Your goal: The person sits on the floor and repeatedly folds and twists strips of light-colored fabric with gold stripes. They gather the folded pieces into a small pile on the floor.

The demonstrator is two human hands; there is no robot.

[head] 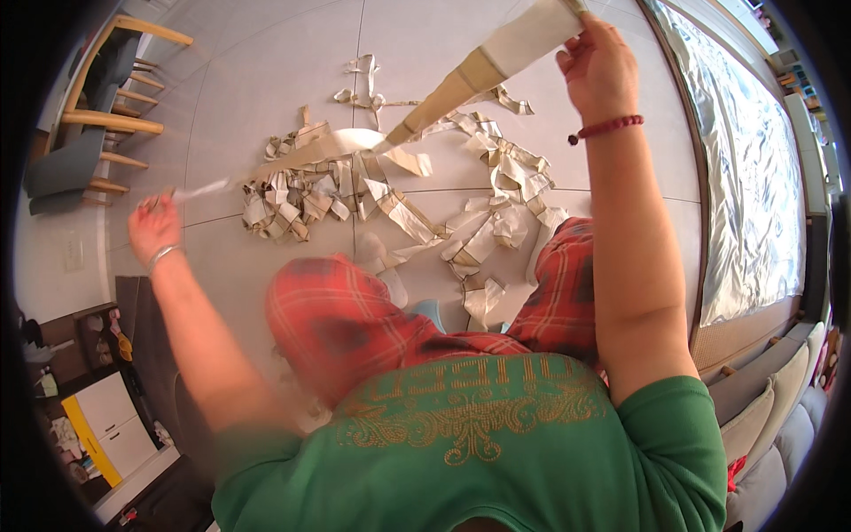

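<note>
A long strip of cream and tan checked fabric (459, 83) stretches slantwise in front of me, twisted near its middle. Its broad upper end is pinched in the fingertips of my right hand (604, 73), raised at the upper right. Out at the left, my left hand (156, 226) grips the strip's narrow, motion-blurred end. Below the strip, a crumpled heap of similar fabric strips (292, 206) covers the floor. More loose strips (515, 166) trail across to the right and down between my legs. A thin knotted strip (365, 100) lies farther off.
Grey floor tiles (266, 66) surround the strips. Wooden-legged chairs (113, 120) stand at the left, above a low white cabinet (116, 425). On the right are a table under a shiny clear cover (744, 173) and a cushioned sofa (751, 412).
</note>
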